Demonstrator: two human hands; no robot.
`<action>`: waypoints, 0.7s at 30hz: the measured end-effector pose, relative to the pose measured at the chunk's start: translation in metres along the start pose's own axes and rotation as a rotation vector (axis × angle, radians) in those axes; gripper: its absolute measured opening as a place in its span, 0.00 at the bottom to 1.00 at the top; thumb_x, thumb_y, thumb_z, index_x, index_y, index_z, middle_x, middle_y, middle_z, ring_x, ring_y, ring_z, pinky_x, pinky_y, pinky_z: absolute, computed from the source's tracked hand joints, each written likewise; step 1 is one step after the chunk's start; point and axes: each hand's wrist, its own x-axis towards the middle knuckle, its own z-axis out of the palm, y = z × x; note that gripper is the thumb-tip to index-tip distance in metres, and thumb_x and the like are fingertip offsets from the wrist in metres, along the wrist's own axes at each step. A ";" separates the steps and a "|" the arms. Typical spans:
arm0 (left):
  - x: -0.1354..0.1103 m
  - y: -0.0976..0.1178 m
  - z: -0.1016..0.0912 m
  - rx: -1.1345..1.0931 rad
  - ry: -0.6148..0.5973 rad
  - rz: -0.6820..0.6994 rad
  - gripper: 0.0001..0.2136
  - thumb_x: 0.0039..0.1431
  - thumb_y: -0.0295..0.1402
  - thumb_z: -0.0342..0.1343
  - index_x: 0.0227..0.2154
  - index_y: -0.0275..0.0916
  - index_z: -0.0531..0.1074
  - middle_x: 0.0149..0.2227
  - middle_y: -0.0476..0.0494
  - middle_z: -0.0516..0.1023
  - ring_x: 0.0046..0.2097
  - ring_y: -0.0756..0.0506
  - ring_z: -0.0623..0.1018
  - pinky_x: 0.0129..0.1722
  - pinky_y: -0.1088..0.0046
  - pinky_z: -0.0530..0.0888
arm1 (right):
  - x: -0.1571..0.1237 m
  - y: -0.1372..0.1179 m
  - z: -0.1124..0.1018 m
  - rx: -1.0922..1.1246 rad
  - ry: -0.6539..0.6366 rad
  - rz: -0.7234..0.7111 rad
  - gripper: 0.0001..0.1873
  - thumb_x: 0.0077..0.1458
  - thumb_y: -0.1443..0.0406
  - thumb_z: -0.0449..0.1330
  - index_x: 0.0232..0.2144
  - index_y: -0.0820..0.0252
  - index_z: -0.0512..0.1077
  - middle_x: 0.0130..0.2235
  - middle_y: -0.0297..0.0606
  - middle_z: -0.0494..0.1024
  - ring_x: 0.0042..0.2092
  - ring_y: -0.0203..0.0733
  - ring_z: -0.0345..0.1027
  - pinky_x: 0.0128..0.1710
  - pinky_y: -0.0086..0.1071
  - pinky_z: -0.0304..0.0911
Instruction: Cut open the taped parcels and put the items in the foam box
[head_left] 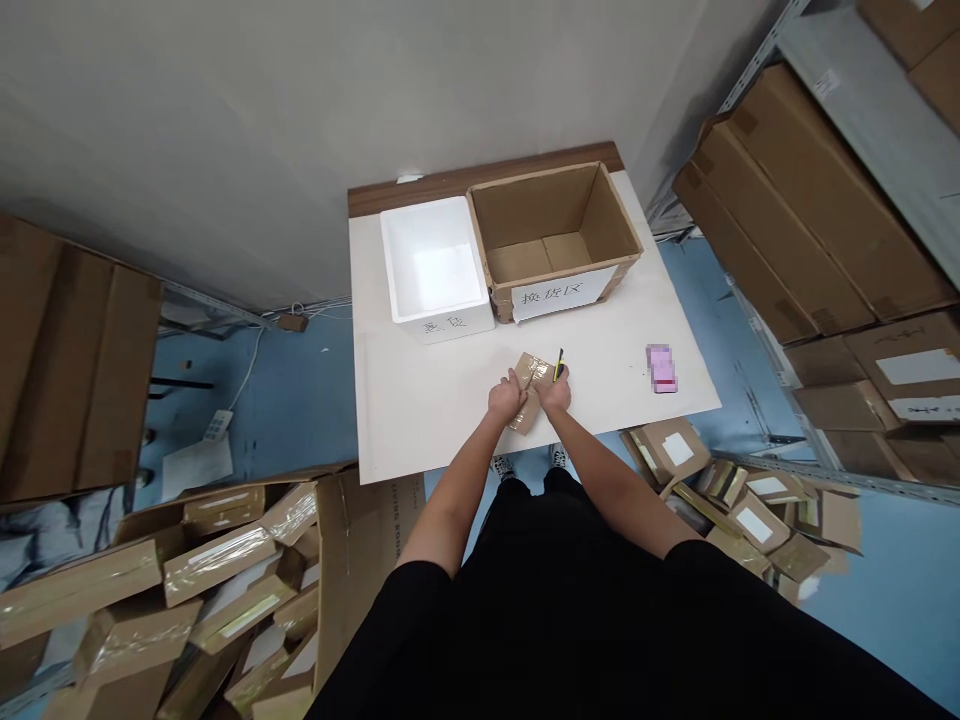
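A small taped cardboard box [527,418] lies at a slant near the front edge of the white table [420,420]. My left hand [507,397] is closed on its left side. On the other side, my right hand [555,391] holds a yellow-and-black utility knife [559,366] that points up and away from me. The fingers of that hand also touch the box near its taped seam. Whether the knife's blade is out is too small to tell.
Behind my hands stand a white foam box [442,328] and an open cardboard carton [540,254] with a paper label. A pink, blurred-out object [661,368] lies at right. Parcels fill a large carton [367,560] at lower left; more boxes [750,500] are piled at right, beside shelving.
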 end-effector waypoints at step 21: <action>0.042 0.001 -0.009 -0.250 -0.149 0.021 0.37 0.69 0.39 0.52 0.72 0.20 0.49 0.60 0.14 0.74 0.62 0.29 0.77 0.55 0.59 0.73 | -0.009 -0.008 -0.007 -0.047 -0.010 0.010 0.58 0.55 0.49 0.68 0.76 0.59 0.42 0.60 0.55 0.75 0.58 0.61 0.74 0.57 0.47 0.69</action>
